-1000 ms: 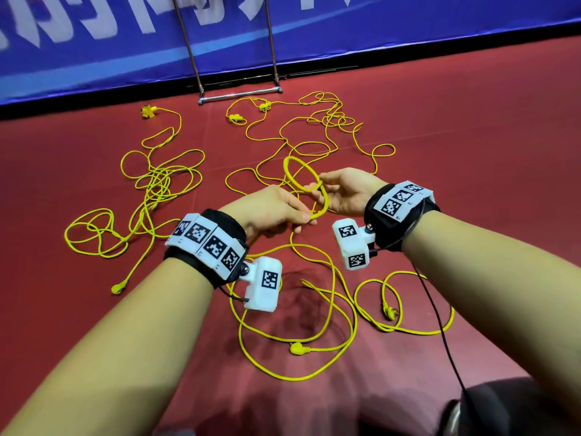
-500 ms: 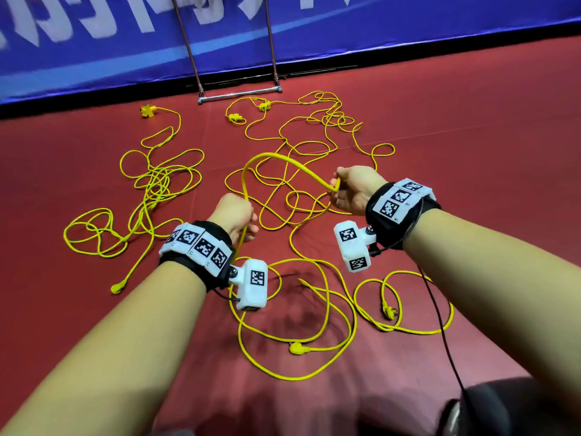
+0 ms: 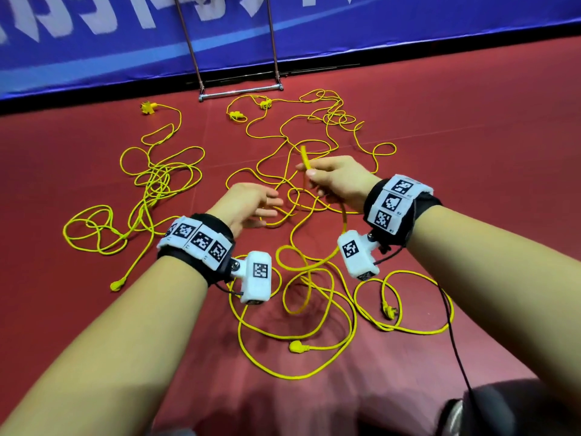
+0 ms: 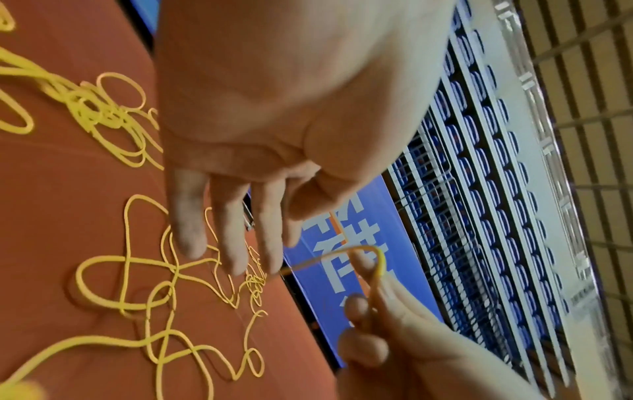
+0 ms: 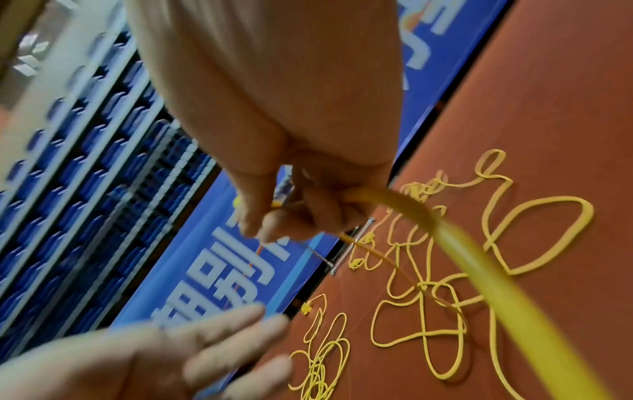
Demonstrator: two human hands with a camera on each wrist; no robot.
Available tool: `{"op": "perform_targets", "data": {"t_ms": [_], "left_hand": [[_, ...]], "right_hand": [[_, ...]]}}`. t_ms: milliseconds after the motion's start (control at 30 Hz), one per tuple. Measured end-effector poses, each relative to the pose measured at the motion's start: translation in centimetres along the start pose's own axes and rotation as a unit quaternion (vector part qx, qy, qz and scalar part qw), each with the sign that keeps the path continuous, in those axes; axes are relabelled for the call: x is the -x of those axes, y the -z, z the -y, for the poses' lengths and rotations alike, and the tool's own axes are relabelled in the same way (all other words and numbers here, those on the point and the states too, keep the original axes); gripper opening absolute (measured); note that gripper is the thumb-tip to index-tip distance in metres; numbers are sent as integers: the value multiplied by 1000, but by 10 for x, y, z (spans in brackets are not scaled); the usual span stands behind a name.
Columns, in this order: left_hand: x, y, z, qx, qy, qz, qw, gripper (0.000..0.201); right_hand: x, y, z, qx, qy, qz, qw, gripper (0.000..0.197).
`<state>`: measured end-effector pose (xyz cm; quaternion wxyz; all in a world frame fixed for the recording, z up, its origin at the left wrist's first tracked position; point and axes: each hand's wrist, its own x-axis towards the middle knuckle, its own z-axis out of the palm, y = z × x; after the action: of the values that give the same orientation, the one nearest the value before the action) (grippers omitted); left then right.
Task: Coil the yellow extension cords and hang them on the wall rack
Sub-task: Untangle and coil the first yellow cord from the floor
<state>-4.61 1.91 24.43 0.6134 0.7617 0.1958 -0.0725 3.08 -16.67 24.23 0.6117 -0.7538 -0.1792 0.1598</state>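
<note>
Underfoot, red floor [image 3: 471,136], blue banner [image 3: 408,23].

Yellow throughout: extension cords [image 3: 163,180] and their plugs [image 3: 295,346], spread from 9 to 3 o'clock. Dark red: floor [image 3: 471,152]. Blue with white lettering: banner [image 3: 94,42] at 12 o'clock. Black with white panels bearing black-and-white square codes: wristbands [image 3: 198,240]. White: wrist cameras [image 3: 256,276].

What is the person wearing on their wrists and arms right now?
Forearms are bare, with no sleeves. Each wrist carries a black band faced with white tiles printed with black square markers. A white boxy camera module with its own marker hangs under the left wrist, and another hangs under the right. A thin black cable trails from the right one.
</note>
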Motion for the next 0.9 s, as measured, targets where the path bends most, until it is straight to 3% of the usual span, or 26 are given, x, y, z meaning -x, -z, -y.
{"op": "perform_targets", "data": {"t_ms": [67,167,300,367,400,467,500,567,667,767,900], "left_hand": [[2,2,-11,129,41,32,990,29],[1,10,-19,287,68,52,954,41],[0,10,-15,361,79,11,929,31],[0,9,-13,342,54,7,938,22],[1,9,-14,315,33,17,948,20],[6,9,-17,244,-18,56,968,20],[8,8,-19,203,-42,84,975,22],[15,3,-23,103,-81,137,982,23],[24,-12,-24,-72,-117,207,969,27],[26,-23,-19,-158,-120,253,947,28],[21,-23,-8,-185,-76,257,946,26]], "right_hand": [[4,-13,8,82,59,92,991,23],[10,-26,16,209,95,227,946,28],[13,-33,13,293,75,319,898,27],[12,-33,7,288,44,299,909,27],[11,-33,4,259,19,264,929,25],[10,-30,-1,105,-69,172,977,22],[9,-27,-2,1,-122,128,984,24],[3,-17,-4,-164,-205,66,963,31],[-5,-3,-2,-277,-258,37,925,43],[-6,-3,4,-306,-268,10,913,42],[-5,-7,9,-275,-239,-14,931,30]]}}
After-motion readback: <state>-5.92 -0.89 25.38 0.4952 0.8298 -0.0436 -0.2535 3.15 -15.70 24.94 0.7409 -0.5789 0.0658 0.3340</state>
